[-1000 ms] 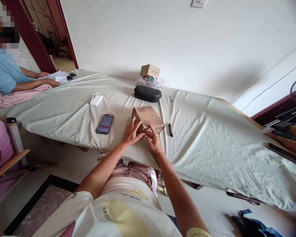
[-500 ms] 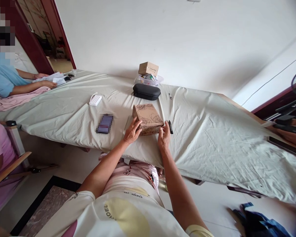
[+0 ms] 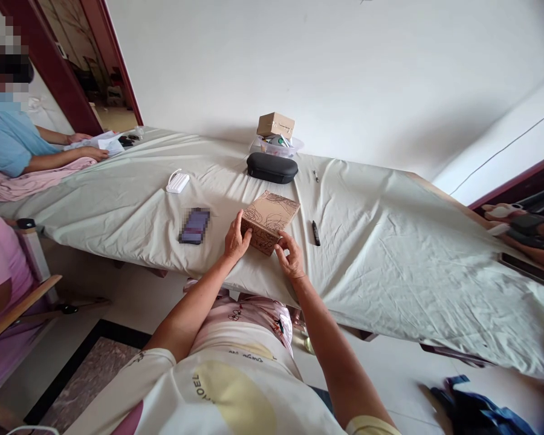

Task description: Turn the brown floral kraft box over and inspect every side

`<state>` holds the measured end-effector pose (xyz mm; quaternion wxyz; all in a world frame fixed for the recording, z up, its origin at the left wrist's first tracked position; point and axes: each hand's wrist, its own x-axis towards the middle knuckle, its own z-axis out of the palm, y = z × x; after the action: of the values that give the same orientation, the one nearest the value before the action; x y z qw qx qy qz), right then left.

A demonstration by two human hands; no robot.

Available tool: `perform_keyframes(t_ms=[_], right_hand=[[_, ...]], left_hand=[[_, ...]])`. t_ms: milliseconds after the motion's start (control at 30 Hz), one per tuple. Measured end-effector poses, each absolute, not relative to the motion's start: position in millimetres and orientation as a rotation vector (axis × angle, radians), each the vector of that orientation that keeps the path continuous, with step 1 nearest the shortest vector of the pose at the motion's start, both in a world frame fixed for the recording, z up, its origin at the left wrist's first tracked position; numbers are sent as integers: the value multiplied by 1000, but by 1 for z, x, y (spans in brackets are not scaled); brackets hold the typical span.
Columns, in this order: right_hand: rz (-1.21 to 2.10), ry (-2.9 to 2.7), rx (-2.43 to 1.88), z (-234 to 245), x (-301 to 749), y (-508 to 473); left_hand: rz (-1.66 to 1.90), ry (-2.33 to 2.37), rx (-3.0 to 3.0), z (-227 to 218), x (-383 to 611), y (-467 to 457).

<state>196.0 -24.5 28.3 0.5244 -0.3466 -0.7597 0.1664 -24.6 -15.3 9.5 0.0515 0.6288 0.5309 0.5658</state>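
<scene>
From where I stand, the left hand (image 3: 237,240) grasps the box (image 3: 272,210) at its near left corner, while the right hand (image 3: 290,255) has its fingertips at the near right corner, though whether they pinch it I can't tell. The box sits on the rumpled cloth (image 3: 381,241) between phone (image 3: 194,226) and pen (image 3: 316,233), so a lopsided push could swivel it or ruck up the folds. A careless rightward sweep might knock the pen, and too hard a squeeze could dent the cardboard.

Both forearms (image 3: 204,296) extend forward, left hand (image 3: 237,241) and right hand (image 3: 291,258) apart, curved toward each other.
</scene>
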Motion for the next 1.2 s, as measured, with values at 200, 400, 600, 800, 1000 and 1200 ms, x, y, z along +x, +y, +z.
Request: perform_keyframes(t_ms=[200,400,600,800,1000,1200], right_hand=[[162,-1613,-1002,27,202,-16],[39,-1542,-1004,26,195,-11],[182,-1497,-994,26,194,-9],[258,-1492,-952,29,200,-12],[257,-1481,-946,29,201,-10],[403,-1317,-997,29,206,-6]], left_hand=[[1701,1624,2129,13,-23,-22],[1781,1594,2192,17,-12,-22],[1889,1466,2017,20,-3,-14],[1818,1401,2003,17,-12,-19],[1765,1418,1772,11,-15,-22],[1584,1473,1888,9,-14,-16]])
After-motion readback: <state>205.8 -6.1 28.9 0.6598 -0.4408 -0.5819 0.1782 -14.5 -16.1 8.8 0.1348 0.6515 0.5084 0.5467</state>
